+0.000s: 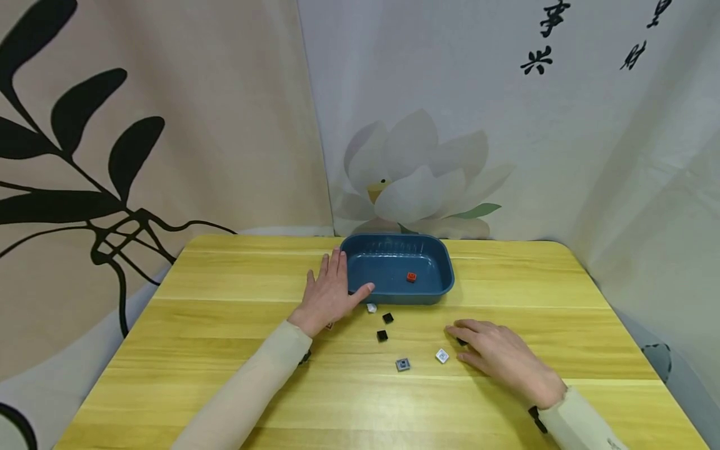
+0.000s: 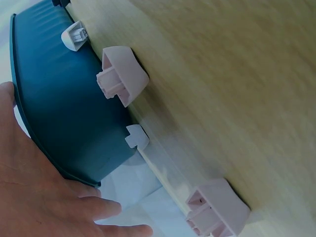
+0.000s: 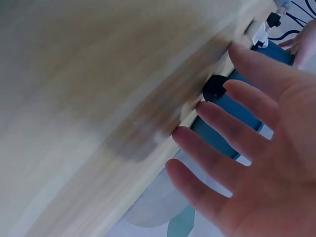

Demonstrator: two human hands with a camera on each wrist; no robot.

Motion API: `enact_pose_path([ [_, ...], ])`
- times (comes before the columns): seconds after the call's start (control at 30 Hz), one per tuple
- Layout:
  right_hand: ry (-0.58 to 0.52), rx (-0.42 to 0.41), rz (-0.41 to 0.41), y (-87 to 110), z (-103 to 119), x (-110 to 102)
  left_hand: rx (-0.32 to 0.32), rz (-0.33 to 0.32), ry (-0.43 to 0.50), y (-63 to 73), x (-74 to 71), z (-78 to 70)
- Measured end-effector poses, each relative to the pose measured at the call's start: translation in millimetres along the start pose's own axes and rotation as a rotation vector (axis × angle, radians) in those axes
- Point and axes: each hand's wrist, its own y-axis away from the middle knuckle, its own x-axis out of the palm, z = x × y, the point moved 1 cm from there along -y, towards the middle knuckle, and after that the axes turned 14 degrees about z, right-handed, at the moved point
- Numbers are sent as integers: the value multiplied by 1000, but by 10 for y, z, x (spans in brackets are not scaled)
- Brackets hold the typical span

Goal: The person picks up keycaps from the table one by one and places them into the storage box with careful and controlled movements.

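My left hand (image 1: 329, 294) rests at the left end of a blue tray (image 1: 406, 299), fingers spread straight along its side and thumb over the front rim. A red keycap (image 1: 412, 277) lies inside the tray. Farther right, my right hand (image 1: 503, 356) is low over the table, fingers loosely extended. A black keycap (image 3: 215, 88) sits right by its index fingertip, partly hidden under the hand in the head view. Just left of those fingers lies a white keycap (image 1: 442, 355). The left wrist view shows pink keycaps (image 2: 126, 74) on the wood near the tray.
Between the hands lie a grey keycap (image 1: 402, 364) and two black keycaps (image 1: 385, 327). Another white keycap (image 1: 371, 308) is close to the tray's front wall. The wooden table (image 1: 562, 300) ends at a printed curtain (image 1: 562, 156) behind.
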Motion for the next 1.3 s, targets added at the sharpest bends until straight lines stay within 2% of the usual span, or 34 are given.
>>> enact_pose_path([
  [0.33,72,3,-18,-35,-1,-2,5,-8,0,5,-15,2],
  [0.57,50,-26,-28,-25,4,4,4,2,0,13,-23,2],
  [0.97,84,-64,-100,-53,-20,-10,-3,10,16,-17,-11,-2],
  [1.3,102,-82,-199,-136,2,-151,-8,16,17,-7,-15,-2],
])
